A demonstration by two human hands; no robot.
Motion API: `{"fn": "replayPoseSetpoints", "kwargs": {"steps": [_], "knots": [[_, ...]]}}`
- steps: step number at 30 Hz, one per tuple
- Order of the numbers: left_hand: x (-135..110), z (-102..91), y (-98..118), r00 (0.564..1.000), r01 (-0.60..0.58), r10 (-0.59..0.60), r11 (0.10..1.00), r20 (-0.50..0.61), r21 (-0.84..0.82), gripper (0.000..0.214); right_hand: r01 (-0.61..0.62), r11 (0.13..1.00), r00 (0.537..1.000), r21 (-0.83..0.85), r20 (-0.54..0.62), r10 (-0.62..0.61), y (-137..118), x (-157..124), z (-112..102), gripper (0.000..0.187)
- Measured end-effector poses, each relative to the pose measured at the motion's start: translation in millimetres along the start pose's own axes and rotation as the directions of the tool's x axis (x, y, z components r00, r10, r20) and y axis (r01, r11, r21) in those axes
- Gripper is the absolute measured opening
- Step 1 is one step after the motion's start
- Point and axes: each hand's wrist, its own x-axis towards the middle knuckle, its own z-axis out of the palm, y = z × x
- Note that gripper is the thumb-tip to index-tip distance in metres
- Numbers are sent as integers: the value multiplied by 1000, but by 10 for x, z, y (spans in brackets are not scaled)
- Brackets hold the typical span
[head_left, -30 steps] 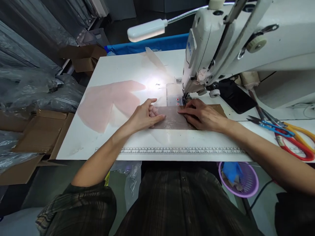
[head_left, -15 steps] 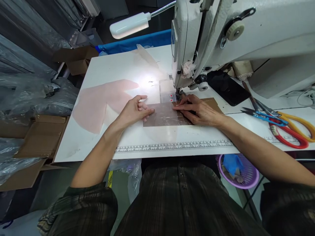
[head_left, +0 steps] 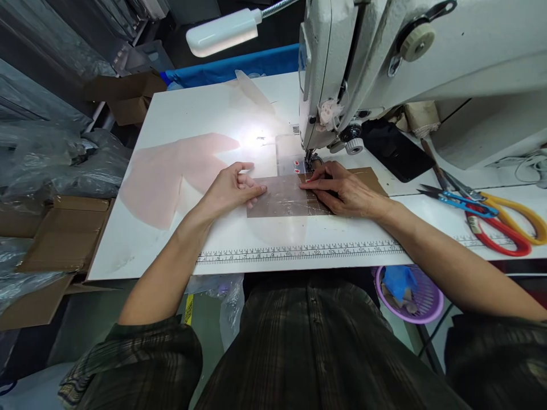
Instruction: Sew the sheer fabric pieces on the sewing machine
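Observation:
A brown, glossy rectangular sheet (head_left: 284,198) lies on the white sewing table (head_left: 179,114), just in front of the presser foot (head_left: 308,163) of the white sewing machine (head_left: 384,62). My left hand (head_left: 231,191) rests flat on the sheet's left edge, fingers stretched out and pressing down. My right hand (head_left: 342,191) lies flat on the sheet's right half, index finger pointing left toward the needle area. Neither hand grips anything.
A pale pink fabric piece (head_left: 171,171) lies at the left of the table. A ruler strip (head_left: 299,252) runs along the front edge. Scissors (head_left: 491,219) and a black phone (head_left: 395,149) lie at the right. A lamp (head_left: 220,31) shines above. A purple basket (head_left: 408,293) hangs below.
The view has shifted, with the machine closer and higher in frame. Both hands stay flat on the brown sheet in nearly the same pose.

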Motion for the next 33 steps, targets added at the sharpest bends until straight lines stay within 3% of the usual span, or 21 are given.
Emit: {"fn": "replayPoseSetpoints", "kwargs": {"steps": [9, 11, 13, 14, 15, 17, 19, 21, 27, 33], "knots": [[-37, -16, 83, 1000, 27, -28, 995, 8, 97, 72, 93, 994, 989, -54, 116, -87, -103, -64, -85, 33], [-53, -19, 120, 990, -44, 73, 975, -125, 217, 62, 92, 994, 990, -58, 109, -85, -103, -66, -75, 33], [-60, 8, 176, 912, -148, 296, 885, -285, 442, 48, 95, 994, 990, -60, 110, -88, -101, -63, -71, 33], [-55, 37, 208, 858, -202, 422, 801, -292, 564, 40, 99, 993, 990, -62, 110, -92, -101, -61, -72, 33], [-43, 75, 238, 817, -268, 531, 695, -225, 667, 32, 103, 993, 989, -62, 109, -96, -103, -60, -74, 33], [10, 168, 281, 760, -450, 647, 467, 52, 761, 23, 111, 992, 989, -58, 107, -105, -109, -60, -80, 34], [100, 262, 288, 695, -602, 654, 302, 298, 739, 26, 107, 992, 989, -59, 105, -101, -116, -62, -80, 35], [213, 332, 271, 659, -658, 624, 207, 420, 724, 29, 92, 994, 991, -63, 102, -86, -120, -66, -72, 35], [517, 384, 321, 657, -662, 526, 60, 540, 747, 37, 40, 998, 999, -45, 7, -40, -87, -72, -37, 32], [626, 335, 405, 640, -673, 537, 48, 550, 738, 42, -22, 997, 999, -73, -25, 20, -78, -74, -36, 31]]}}
